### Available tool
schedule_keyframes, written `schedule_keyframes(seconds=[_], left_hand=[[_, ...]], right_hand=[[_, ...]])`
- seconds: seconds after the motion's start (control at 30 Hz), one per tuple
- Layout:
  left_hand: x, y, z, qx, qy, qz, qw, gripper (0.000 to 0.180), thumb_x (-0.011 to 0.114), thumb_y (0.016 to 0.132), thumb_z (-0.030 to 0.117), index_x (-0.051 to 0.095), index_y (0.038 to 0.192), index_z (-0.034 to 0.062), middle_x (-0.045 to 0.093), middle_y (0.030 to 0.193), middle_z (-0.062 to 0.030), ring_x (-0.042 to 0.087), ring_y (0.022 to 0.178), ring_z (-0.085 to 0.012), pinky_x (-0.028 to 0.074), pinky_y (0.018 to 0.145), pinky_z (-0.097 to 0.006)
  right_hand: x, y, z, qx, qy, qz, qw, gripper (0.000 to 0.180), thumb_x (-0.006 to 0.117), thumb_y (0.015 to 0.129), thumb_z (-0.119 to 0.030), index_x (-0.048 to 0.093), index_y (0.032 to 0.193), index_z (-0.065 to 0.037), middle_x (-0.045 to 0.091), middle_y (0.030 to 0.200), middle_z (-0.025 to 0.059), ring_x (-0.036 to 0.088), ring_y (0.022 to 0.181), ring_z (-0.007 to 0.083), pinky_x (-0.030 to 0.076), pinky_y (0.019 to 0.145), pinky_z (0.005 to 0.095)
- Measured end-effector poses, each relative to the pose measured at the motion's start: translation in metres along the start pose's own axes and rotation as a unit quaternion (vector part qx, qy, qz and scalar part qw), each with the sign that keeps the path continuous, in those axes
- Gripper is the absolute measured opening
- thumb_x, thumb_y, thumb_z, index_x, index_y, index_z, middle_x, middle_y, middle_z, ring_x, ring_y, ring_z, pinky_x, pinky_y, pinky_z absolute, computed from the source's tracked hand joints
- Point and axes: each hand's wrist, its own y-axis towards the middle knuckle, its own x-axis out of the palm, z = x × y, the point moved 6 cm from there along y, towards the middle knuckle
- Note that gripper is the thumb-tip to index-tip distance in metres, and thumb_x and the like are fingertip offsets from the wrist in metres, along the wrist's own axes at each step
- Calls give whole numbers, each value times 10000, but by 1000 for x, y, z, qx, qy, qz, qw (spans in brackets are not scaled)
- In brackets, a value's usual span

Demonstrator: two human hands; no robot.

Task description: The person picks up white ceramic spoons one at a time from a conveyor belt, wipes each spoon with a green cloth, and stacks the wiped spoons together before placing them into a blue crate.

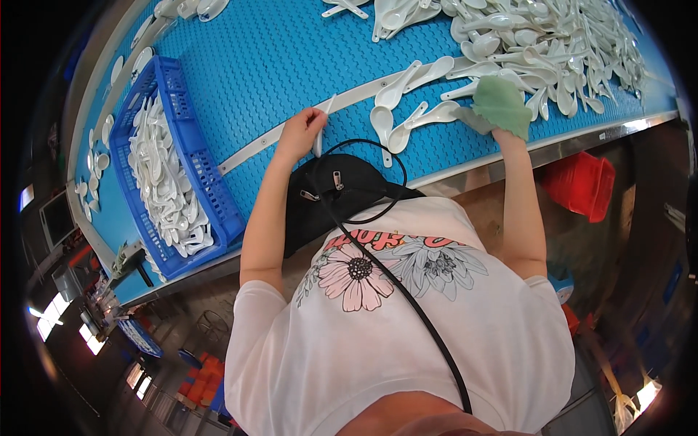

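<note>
My left hand [301,134] pinches a white spoon [318,144], seen edge-on, above the blue belt near its front edge. My right hand [502,120] is mostly covered by a green cloth or loose glove [503,102], which hides the fingers. It is at the near edge of a large heap of white spoons [538,51]. Between my hands, a few loose spoons [381,122] lie on the belt, some overlapping. One loose spoon [441,114] reaches up to the covered right hand; whether they touch is unclear.
To the left, a blue perforated crate [190,138] holds many white spoons. A pale strip [254,149] runs across the blue belt [240,65]. More white pieces [94,174] lie beyond the crate. Below the metal edge at right is a red bin [578,185]. A black cord [396,283] hangs across my shirt.
</note>
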Motion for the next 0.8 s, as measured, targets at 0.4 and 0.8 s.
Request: schedule_keyframes(seconds=[0.4, 0.8], left_hand=[[35, 37, 71, -143, -356, -84, 920, 310, 426, 893, 291, 572, 970, 29, 593, 754, -38, 557, 678, -105, 440, 624, -242], [68, 86, 95, 62, 127, -18, 990, 406, 658, 687, 417, 619, 909, 80, 615, 820, -108, 588, 705, -239, 454, 619, -334]], right_hand=[[16, 13, -2, 85, -274, -208, 935, 163, 566, 715, -233, 605, 782, -89, 598, 892, 127, 582, 807, 275, 459, 652, 359], [15, -24, -51, -48, -144, -102, 983, 240, 538, 746, -156, 548, 953, -32, 590, 881, 73, 582, 779, 192, 450, 670, 320]])
